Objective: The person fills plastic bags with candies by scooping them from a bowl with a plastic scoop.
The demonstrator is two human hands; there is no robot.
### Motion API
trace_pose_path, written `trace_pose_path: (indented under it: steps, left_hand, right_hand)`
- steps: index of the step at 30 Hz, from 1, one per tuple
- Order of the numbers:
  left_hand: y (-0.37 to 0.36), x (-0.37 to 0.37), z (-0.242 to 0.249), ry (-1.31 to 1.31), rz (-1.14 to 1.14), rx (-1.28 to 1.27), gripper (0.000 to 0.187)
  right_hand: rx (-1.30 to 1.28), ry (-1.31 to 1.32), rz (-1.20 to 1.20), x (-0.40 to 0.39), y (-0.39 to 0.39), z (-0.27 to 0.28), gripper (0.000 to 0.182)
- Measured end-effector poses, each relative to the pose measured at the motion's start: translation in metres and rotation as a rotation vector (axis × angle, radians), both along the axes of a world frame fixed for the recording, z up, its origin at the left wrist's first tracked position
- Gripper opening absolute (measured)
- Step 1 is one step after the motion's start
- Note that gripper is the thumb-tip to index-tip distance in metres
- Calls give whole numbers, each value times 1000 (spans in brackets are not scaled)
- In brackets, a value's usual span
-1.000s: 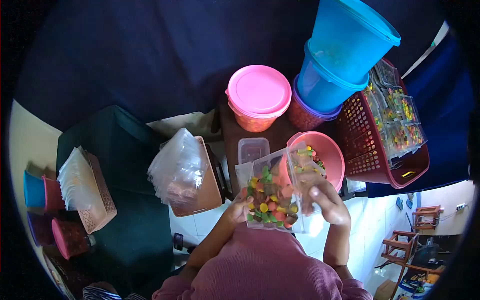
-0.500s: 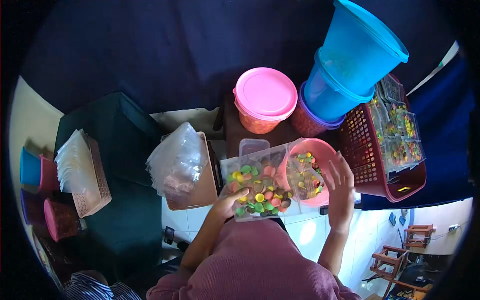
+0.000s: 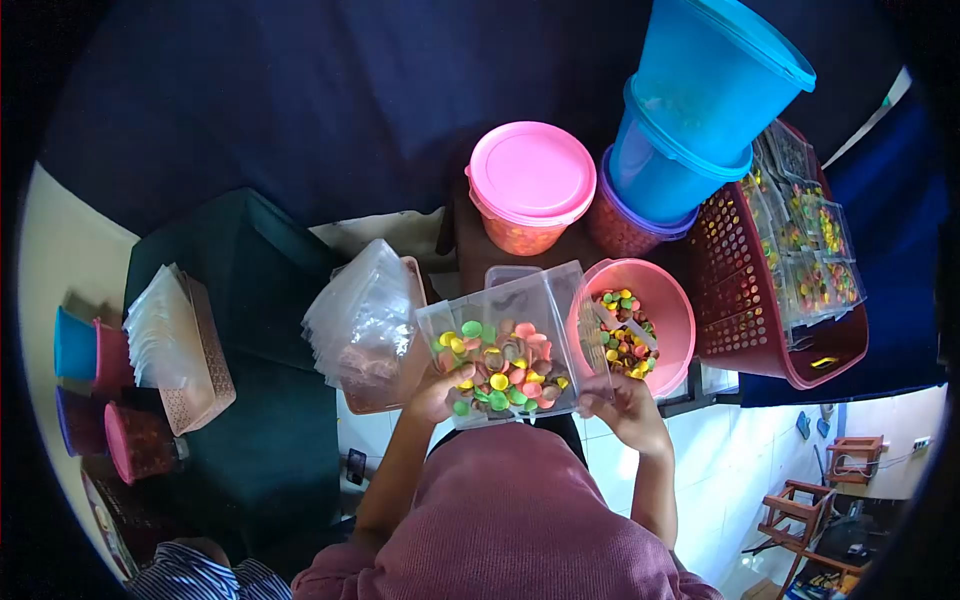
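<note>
A clear plastic bag [image 3: 512, 372] with green, yellow, pink and brown round pieces is held up in front of my body. My left hand [image 3: 437, 393] grips its lower left side, thumb over the front. At the bag's right end, by the clear empty part, my right hand [image 3: 628, 410] has its fingers closed on the plastic. Just behind that hand stands a pink bucket [image 3: 680, 325], with more coloured pieces and a pale scoop-like item inside. A small clear container [image 3: 512, 274] shows partly behind the bag.
A basket of empty bags [image 3: 365, 315] stands left of centre, another bag basket [image 3: 200, 380] farther left. Behind are a pink-lidded tub [image 3: 533, 180] and stacked blue buckets [image 3: 705, 95]. A maroon basket [image 3: 735, 290] of filled bags is at right. Striped cloth [image 3: 180, 575] shows lower left.
My right hand has gone from spread fingers beside the pink bucket to a closed grip on the bag's right end. The bag's right part has moved off the bucket's opening.
</note>
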State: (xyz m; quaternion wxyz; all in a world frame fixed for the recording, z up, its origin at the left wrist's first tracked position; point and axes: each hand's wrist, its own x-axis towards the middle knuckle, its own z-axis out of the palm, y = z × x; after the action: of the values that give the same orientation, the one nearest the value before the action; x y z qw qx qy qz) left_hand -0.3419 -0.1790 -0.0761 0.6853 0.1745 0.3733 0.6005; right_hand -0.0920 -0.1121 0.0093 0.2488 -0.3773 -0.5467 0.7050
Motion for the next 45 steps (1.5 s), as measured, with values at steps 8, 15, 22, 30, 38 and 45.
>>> trace_pose_path:
  steps: [8, 15, 22, 30, 38, 45]
  left_hand:
    - [-9, 16, -15, -170, 55, -37, 43]
    - [-12, 13, -21, -103, -13, -85, 43]
    - [-9, 15, -14, -18, -85, -32, 44]
    - [-6, 14, 4, 109, -145, -55, 44]
    - [3, 19, 18, 318, -118, -7, 36]
    - [6, 21, 10, 385, -66, 13, 35]
  right_hand:
    - [270, -206, -108, -8, -13, 12, 8]
    - [309, -243, -105, 0, -13, -1, 8]
    - [64, -56, -51, 2, -3, -9, 18]
    - [13, -63, -16, 3, -2, -12, 9]
    - [349, -286, -281, -7, -12, -35, 5]
    - [276, -314, -219, 1, -8, -43, 6]
